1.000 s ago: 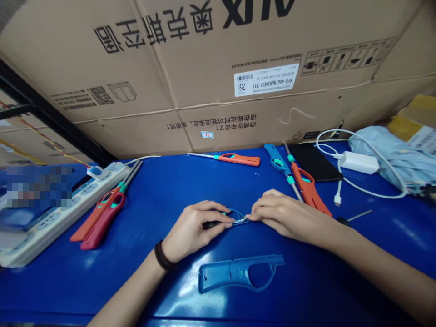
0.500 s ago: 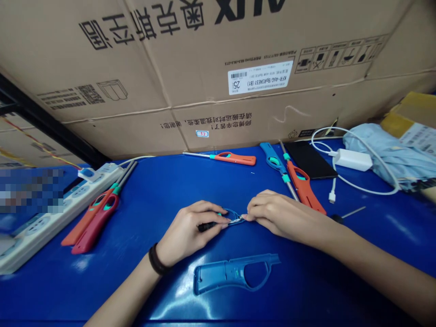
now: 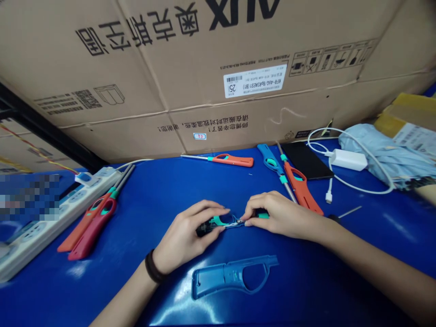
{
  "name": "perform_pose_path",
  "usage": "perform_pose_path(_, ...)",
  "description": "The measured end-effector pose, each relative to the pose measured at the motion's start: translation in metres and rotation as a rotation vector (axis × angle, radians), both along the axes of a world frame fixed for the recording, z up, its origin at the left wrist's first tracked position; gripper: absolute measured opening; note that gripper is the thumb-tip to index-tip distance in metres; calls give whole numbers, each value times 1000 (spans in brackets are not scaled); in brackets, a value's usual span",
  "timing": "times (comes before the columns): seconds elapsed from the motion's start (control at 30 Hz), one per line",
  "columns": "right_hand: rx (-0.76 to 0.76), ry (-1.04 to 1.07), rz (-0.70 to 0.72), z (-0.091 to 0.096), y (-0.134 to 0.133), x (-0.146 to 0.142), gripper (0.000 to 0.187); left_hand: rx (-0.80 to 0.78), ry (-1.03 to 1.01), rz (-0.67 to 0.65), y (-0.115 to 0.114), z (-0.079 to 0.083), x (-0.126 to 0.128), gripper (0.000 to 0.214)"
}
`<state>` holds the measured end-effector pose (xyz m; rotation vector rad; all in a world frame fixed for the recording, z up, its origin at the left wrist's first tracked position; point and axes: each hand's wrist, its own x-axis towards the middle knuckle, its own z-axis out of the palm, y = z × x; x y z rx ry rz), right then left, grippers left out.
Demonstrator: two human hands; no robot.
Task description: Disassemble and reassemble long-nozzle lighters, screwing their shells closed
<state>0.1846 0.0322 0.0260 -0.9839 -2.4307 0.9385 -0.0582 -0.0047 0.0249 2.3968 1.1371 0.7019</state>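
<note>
Left hand [image 3: 182,232] and right hand [image 3: 276,214] clamp together on a light, stiff plastic lighter body [image 3: 221,223], gripped at both ends above the blue bench [image 3: 153,186].

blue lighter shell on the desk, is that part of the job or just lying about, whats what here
Part of the job:
open lighter in the left hand and right hand
blue lighter shell
small screwdriver, probably

Just lying about:
red lighters
orange lighter
phone
charger
power strip
</note>
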Motion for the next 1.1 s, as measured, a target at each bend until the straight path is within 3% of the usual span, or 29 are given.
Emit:
perform_pose_path(0.17,-47,19,-42,0,0,-2,3,-1,136,88,4,1,-6,57)
perform_pose_path(0.43,-84,74,-27,-2,0,-4,2,-2,157,43,4,3,-4,26)
perform_pose_path(0.63,-122,49,-51,-3,-1,-7,14,-21,117,59,2,-3,-5,29)
perform_pose_path(0.9,-40,-35,12,3,-3,-2,18,-60,61,78,1,-1,-4,32)
perform_pose_path(1.1,-54,-7,12,8,-3,-1,14,117,119,53,-2,1,-5,34)
